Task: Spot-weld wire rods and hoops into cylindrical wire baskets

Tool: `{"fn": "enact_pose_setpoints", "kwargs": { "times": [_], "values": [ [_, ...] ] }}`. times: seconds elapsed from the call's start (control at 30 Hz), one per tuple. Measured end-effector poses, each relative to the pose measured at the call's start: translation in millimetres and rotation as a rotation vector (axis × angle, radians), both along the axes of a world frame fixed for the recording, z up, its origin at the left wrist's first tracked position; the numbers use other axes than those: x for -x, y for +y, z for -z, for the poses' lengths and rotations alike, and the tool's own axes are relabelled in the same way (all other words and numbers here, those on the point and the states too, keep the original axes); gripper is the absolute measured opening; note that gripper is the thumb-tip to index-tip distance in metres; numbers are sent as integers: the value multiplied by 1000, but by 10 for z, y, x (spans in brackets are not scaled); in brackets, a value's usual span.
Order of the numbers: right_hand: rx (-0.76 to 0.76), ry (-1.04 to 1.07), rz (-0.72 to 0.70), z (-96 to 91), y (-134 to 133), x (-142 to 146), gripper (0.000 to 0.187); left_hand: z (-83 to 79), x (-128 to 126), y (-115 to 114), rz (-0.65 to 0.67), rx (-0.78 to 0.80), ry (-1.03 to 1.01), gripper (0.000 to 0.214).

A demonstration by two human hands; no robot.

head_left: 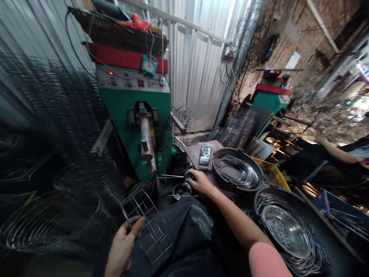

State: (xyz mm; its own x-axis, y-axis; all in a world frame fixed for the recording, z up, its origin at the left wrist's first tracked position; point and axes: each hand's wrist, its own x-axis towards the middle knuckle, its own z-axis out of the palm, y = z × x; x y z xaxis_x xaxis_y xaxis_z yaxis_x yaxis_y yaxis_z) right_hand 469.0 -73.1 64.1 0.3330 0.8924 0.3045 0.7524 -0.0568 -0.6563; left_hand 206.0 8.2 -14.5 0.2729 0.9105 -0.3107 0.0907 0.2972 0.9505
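My left hand [122,246] at the bottom left grips a welded steel wire rack [147,227], with a small orange-handled tool [137,226] showing by the thumb. My right hand [200,182] reaches forward and appears to pinch thin steel rods [171,176] that stick out to the left. Just below those fingers sits a small metal bowl [182,190]. Beyond my right hand, a round black pan [236,173] holds a coil of curved wire. A phone in a clear case [205,156] lies on the dark work surface [196,152] beside the pan.
A green machine with a red top [135,115] stands straight ahead. Stacks of wire racks [66,115] rise on the left. A large black tub [288,231] with wire and a steel bowl sits at the right, by a yellow crate [272,173]. A co-worker's arm [337,154] shows far right.
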Motion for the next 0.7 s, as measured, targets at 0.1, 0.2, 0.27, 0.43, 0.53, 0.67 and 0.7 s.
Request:
{"fn": "enact_pose_setpoints", "kwargs": {
  "times": [0.1, 0.2, 0.27, 0.43, 0.53, 0.67, 0.7],
  "values": [
    [49, -41, 40, 45, 18, 13, 7, -17, -5, -7, 32, 66, -38, 57],
    [100, -79, 35, 85, 14, 34, 9, -49, -24, -14, 19, 73, -37, 57],
    [127, -85, 29, 114, 8, 54, 7, -66, -36, -16, 11, 75, -27, 58],
    [208, -60, -43, 178, -9, 83, 16, -84, -52, -38, 17, 102, -26, 56],
    [191, 5, -118, 223, -12, 75, 15, -98, -68, -63, 7, 112, -54, 52],
    [141, 164, -183, 283, 9, 38, 11, -132, -110, -24, -19, 126, -137, 51],
    [127, 184, -187, 294, 20, 23, 10, -144, -126, 11, -20, 113, -152, 50]
  ]
}}
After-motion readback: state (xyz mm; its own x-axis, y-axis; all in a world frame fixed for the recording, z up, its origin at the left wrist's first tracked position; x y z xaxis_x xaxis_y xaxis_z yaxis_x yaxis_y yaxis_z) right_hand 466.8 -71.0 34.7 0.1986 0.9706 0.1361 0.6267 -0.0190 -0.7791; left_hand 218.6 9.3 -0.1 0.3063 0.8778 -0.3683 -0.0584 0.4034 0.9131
